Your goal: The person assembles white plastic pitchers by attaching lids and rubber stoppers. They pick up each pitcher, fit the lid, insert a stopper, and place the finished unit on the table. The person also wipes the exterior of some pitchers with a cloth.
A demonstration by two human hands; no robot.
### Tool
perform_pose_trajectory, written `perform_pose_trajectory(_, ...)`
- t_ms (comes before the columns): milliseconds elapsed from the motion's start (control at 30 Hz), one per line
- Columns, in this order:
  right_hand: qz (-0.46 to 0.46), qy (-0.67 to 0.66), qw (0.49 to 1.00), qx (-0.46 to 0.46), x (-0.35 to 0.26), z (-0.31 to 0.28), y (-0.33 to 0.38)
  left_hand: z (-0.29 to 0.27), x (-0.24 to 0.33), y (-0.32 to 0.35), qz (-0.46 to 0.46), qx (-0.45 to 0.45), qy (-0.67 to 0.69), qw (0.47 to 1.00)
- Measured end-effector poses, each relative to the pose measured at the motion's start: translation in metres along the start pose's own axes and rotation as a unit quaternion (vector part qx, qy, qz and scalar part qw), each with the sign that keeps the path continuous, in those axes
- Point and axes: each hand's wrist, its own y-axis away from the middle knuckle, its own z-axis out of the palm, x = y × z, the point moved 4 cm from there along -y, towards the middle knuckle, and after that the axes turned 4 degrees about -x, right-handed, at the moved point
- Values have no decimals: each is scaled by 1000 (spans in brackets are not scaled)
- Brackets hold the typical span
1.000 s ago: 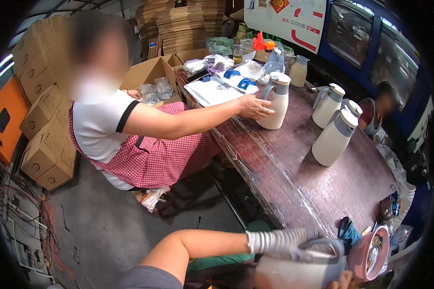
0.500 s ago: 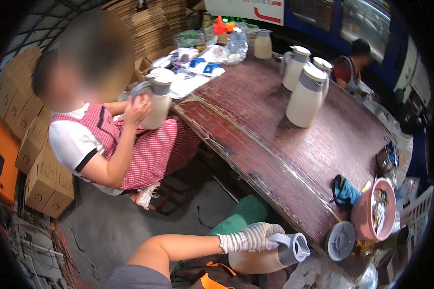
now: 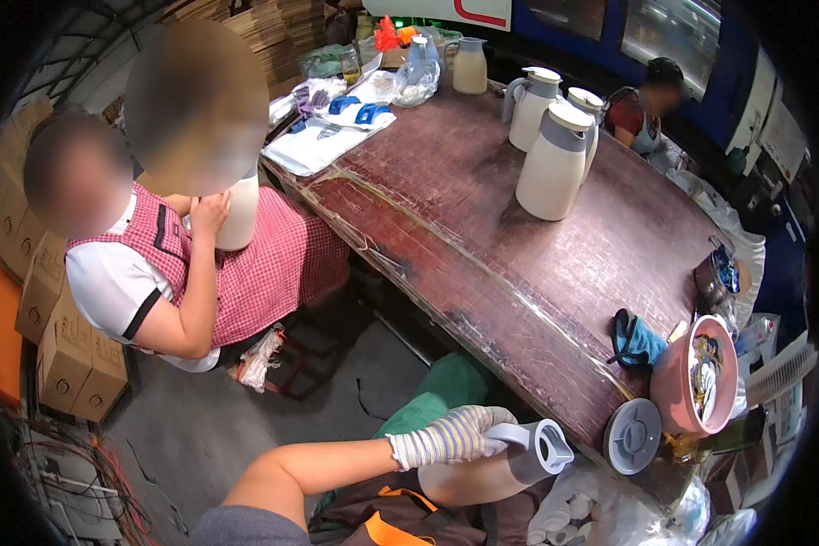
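dark reddish wooden bench (image 3: 482, 227) alongside; gloved left hand (image 3: 450, 435) has its grip closed on the cream plastic jug's (image 3: 482, 469) handle. right hand unseen. steadying the jug's body would likely help.

1. L forearm comes in from the lower edge, bare, angled up and to the right w/ elbow bent.
2. Left hand (image 3: 450, 437) in a striped knit glove, wrist roughly straight, fingers curled shut in a grip, knuckles up.
3. Hand sits low, below the table's near edge.
4. R arm and hand not visible.
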Motion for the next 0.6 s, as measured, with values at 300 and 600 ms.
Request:
perform_pose_trajectory(300, -58, -14, 998, 22, 10, 26, -16, -16, 6, 12, 11, -5, 2, 1000)
perform_pose_trajectory(600, -63, -178, 973, 130, -91, -84, 20, -8, 2, 11, 38, 5, -14, 999)
